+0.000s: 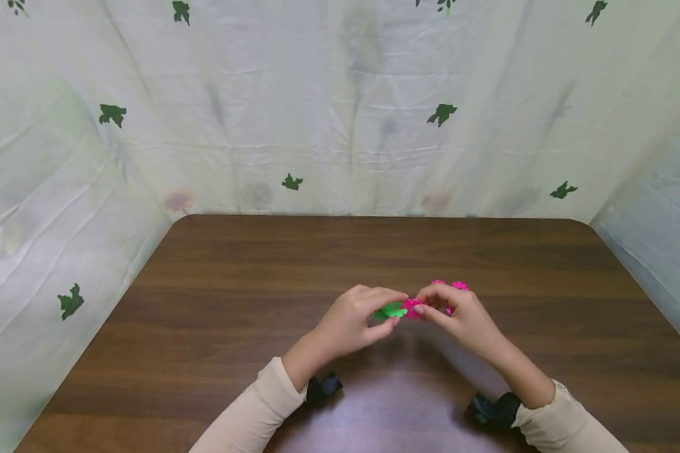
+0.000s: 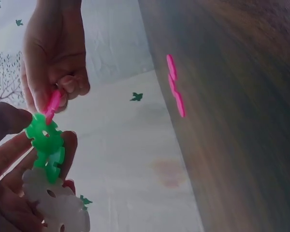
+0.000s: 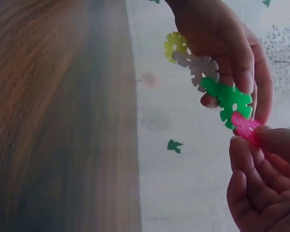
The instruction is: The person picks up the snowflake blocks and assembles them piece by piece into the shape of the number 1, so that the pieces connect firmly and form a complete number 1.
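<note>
Over the table, my left hand (image 1: 354, 318) pinches a chain of notched plastic interlocking discs between thumb and fingers. The chain has green discs (image 3: 234, 106), white discs (image 3: 203, 67) and a yellow disc (image 3: 175, 46) at its far end; in the head view the white and yellow ones are hidden. My right hand (image 1: 464, 314) pinches a pink notched disc (image 3: 245, 128) between thumb and forefinger. Its edge meets the rim of the end green disc; whether the slots interlock I cannot tell. The two hands face each other, fingertips close together.
Several loose pink discs (image 1: 459, 285) lie on the brown wooden table (image 1: 260, 264) just beyond my right hand, partly covered by it. A pale curtain (image 1: 317, 94) with green leaf-like shapes hangs behind the table's back edge. A dark strap (image 1: 494, 409) circles my right wrist.
</note>
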Motion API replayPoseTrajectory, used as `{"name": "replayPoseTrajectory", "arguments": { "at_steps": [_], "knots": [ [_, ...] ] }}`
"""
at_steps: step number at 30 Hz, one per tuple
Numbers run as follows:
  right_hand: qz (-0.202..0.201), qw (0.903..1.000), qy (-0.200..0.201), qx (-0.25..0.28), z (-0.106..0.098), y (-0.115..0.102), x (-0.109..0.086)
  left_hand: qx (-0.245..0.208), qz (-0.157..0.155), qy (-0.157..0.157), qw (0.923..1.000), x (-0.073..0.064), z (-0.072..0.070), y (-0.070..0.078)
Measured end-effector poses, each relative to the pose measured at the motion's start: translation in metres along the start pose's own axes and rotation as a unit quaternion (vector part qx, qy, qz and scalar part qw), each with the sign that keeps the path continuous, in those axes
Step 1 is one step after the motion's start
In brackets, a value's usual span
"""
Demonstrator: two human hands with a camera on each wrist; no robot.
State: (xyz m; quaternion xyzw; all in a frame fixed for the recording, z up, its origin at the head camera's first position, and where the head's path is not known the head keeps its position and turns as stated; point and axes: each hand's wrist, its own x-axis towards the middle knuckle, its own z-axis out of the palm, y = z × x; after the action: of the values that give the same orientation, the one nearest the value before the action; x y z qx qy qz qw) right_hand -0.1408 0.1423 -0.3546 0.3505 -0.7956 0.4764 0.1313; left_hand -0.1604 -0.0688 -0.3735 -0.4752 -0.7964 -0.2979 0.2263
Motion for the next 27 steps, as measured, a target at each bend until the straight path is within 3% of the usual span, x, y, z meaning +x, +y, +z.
{"name": "replayPoseTrajectory", "arguments": {
  "at_steps": [4, 9, 14, 17, 22, 27],
  "knots": [
    [0.06, 0.9952, -0.019, 0.075, 0.003, 0.011, -0.005, 0.01, -0.002, -0.005, 0.9999, 0.001, 0.001, 0.003],
    [0.112, 0.9788, -0.036, 0.168, 0.009, 0.023, -0.008, 0.018, -0.024, -0.007, 0.9995, 0.001, 0.001, 0.007],
    [0.148, 0.9648, -0.044, 0.213, 0.012, 0.024, -0.008, 0.031, -0.046, -0.005, 0.9984, 0.001, 0.004, 0.01],
    [0.156, 0.9615, -0.046, 0.221, 0.013, 0.023, -0.008, 0.036, -0.055, -0.001, 0.9979, 0.0, 0.006, 0.01],
    [0.135, 0.9716, -0.049, 0.189, 0.012, 0.02, -0.008, 0.038, -0.054, 0.011, 0.9977, 0.0, 0.006, 0.008],
    [0.103, 0.9879, -0.039, 0.109, 0.003, 0.022, -0.006, 0.049, -0.059, 0.021, 0.9968, 0.0, 0.003, 0.005]
  ]
}}
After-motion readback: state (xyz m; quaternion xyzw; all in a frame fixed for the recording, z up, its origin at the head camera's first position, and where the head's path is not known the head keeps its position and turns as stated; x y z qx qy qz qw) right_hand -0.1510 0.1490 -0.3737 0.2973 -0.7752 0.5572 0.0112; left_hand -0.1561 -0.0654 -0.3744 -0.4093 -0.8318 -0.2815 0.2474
